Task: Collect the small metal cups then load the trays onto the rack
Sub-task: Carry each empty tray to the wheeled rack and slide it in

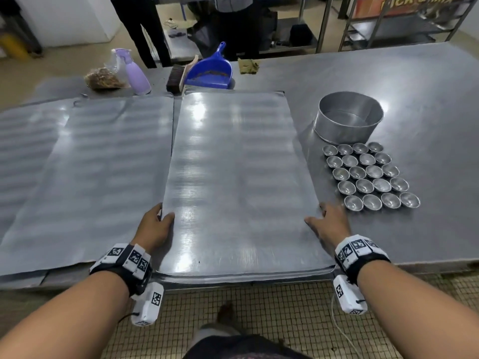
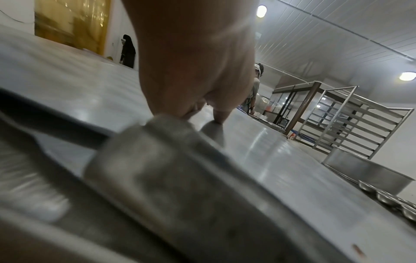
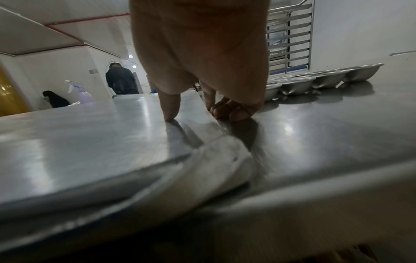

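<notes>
The nearest tray (image 1: pixel 238 182) lies flat on the steel desk (image 1: pixel 388 81), its near short edge just past the desk's front rim. The left hand (image 1: pixel 153 226) grips its left near edge, thumb on top and fingers (image 2: pixel 219 115) curled under the rim. The right hand (image 1: pixel 329 224) holds the right near edge the same way: thumb pressed on the tray's top, fingers (image 3: pixel 234 111) tucked against its side on the desk. Both forearms reach forward, wrists banded with black-and-white marker blocks.

More trays (image 1: pixel 98 172) lie edge to edge on the left. Right of the held tray, the small metal cups (image 1: pixel 370 174) stand in tight rows, the closest just beside the right hand. Behind them sits a round metal pan (image 1: pixel 347 117).

At the desk's far side are a blue dustpan (image 1: pixel 210 71), a brush (image 1: pixel 176 77), a lilac spray bottle (image 1: pixel 134 71) and a bag of brown scraps (image 1: pixel 103 77). A steel rack (image 2: pixel 351 121) stands beyond. An orange sign (image 1: pixel 404 3) partly reads "PICK & MIX".
</notes>
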### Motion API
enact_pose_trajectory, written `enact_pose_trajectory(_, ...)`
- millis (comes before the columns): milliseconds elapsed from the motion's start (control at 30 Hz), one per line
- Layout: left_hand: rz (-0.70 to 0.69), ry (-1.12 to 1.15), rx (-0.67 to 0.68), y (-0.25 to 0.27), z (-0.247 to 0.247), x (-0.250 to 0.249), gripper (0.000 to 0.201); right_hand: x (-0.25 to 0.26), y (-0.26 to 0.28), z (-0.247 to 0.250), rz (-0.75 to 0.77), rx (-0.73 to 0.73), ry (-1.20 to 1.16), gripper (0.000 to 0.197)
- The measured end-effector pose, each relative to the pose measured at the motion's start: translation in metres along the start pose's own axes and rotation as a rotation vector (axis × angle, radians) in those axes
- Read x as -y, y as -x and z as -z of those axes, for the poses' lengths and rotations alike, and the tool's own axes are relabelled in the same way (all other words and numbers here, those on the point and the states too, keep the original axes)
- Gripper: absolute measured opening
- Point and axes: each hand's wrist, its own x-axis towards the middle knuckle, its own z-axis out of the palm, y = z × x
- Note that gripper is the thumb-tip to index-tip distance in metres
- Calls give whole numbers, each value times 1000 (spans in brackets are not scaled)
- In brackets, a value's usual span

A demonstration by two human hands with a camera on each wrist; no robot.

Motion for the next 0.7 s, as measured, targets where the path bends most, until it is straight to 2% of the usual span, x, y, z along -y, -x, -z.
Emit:
enact_pose_trajectory(233, 96, -83, -69, 66, -5, 21, 29, -16, 41, 10, 76, 34, 114, 77)
enact_pose_trajectory(300, 127, -108, -50, 80, -7, 35, 27, -21, 51, 13, 91, 29, 155, 74)
enact_pose_trajectory(333, 142, -112, -46, 81, -7, 47, 34, -23, 55, 13, 98, 29, 171, 74)
enact_pose_trajectory(400, 157, -129, -52, 81, -6, 69, 64, -27, 63, 14, 113, 32, 204, 73)
enact_pose_trajectory(433, 152, -131, -45, 86, -6, 66, 73, -28, 66, 14, 109, 32, 215, 71)
enact_pose_trajectory(533, 147, -170, -82, 106, -8, 43, 65, -29, 75, 12, 77, 14, 218, 67)
enact_pose_trajectory(700, 92, -256, -112, 113, -12, 44, 63, -30, 86, 10, 17, -14, 205, 65)
